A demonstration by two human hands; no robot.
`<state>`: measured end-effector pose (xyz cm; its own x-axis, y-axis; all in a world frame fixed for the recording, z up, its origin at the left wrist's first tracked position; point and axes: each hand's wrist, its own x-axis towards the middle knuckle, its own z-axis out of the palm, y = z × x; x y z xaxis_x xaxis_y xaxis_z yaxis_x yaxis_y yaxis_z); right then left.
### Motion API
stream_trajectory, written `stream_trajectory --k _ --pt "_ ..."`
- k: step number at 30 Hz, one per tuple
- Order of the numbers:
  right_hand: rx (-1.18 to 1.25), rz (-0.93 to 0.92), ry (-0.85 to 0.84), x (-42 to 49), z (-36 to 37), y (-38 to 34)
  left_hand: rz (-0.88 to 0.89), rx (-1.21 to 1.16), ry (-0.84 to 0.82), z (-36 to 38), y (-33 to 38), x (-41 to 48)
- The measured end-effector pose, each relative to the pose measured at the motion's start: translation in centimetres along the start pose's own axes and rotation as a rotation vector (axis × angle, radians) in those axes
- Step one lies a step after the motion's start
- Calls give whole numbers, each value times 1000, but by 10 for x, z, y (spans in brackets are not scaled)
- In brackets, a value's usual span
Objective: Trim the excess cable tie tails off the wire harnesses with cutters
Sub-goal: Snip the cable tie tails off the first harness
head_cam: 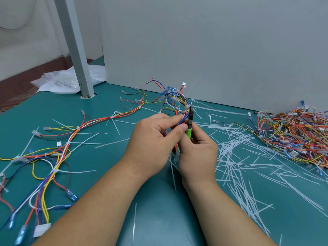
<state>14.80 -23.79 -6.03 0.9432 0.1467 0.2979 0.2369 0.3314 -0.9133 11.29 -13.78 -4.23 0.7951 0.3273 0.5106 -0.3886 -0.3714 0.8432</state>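
With left hand [152, 137] pinching multicoloured wire harness [174, 100] clear of teal bench [106, 166], presenting white cable tie [186, 108] to green-handled cutters [190, 119] gripped in right hand [197, 153].

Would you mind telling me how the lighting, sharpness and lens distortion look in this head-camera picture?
Head view: soft, even light, barely any shadow on the table, no glare. Head view: the wide-angle lens makes the grey post lean. Head view: the cutters and the harness in hand look slightly soft.
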Motion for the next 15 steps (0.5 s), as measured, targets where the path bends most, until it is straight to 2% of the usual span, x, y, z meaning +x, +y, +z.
stream_trajectory --k 7,12,15 --pt "-70 -33 22 2 -1 3 0 -8 17 1 -2 1" --pt "-11 78 253 7 -5 8 18 36 37 1 -1 0" --pt "71 94 300 9 -8 9 59 57 55 0 0 0"
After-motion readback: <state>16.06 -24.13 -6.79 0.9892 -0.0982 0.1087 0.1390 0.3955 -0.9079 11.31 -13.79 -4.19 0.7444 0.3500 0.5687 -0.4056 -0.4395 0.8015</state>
